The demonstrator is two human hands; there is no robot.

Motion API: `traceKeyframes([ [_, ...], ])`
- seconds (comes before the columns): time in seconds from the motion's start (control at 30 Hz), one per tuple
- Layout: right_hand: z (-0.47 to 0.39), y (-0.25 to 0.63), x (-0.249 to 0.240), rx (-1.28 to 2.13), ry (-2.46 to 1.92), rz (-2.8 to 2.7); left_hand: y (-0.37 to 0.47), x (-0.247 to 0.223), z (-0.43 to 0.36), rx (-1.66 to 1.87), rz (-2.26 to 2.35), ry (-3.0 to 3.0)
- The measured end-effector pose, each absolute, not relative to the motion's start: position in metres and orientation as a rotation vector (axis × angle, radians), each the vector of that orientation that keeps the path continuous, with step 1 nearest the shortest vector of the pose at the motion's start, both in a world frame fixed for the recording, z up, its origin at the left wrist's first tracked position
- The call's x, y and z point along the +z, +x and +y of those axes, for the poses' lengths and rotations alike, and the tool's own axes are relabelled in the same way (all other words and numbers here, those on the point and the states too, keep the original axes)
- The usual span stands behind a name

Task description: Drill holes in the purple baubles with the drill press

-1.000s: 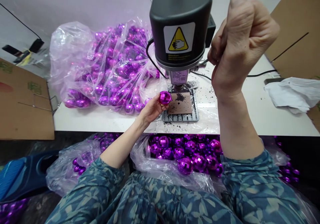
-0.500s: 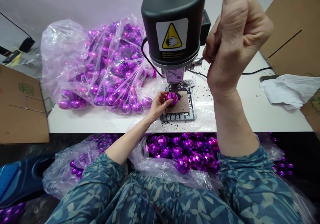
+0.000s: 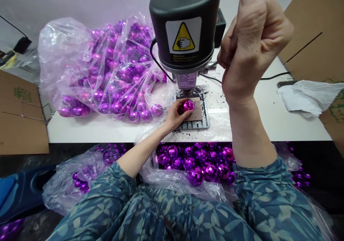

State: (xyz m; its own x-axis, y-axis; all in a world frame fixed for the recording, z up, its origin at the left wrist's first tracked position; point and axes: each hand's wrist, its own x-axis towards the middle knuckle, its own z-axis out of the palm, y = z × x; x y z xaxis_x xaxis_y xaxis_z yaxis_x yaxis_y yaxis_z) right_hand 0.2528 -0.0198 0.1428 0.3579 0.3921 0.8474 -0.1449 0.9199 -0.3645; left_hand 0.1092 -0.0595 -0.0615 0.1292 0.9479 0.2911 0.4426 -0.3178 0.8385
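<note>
A faceted ball (image 3: 189,107) sits over the brown board (image 3: 198,114) on the base plate (image 3: 207,121) of a drill press (image 3: 185,0), near the middle of the worktop's (image 3: 268,124) front edge. Being round, it shows no clear long axis; its upper side faces the chuck (image 3: 187,92), and whether the bit touches it is too small to tell. It is glossy magenta-purple, its mirrored facets catching bright highlights. The left hand (image 3: 176,114) grasps it from the left between thumb and fingers. The right hand (image 3: 254,47) is clenched around the lever (image 3: 211,65) at the press's right side. Dark crumbs (image 3: 199,89) lie scattered about the base. A clear plastic bag (image 3: 63,47) of similar balls fills the worktop's left part; a white cloth (image 3: 303,95) lies near its right edge. More purple balls (image 3: 196,175) lie below the front edge.
</note>
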Motion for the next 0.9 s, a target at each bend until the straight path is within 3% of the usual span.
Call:
traceKeyframes([
  [0.43,-0.042,0.256,0.093,0.13,-0.488,-1.079,0.108,-0.065,-0.059,1.147,1.34,1.816],
  [0.9,-0.029,0.267,0.057,-0.075,-0.078,-1.233,0.106,-0.063,-0.06,1.157,1.363,1.87],
])
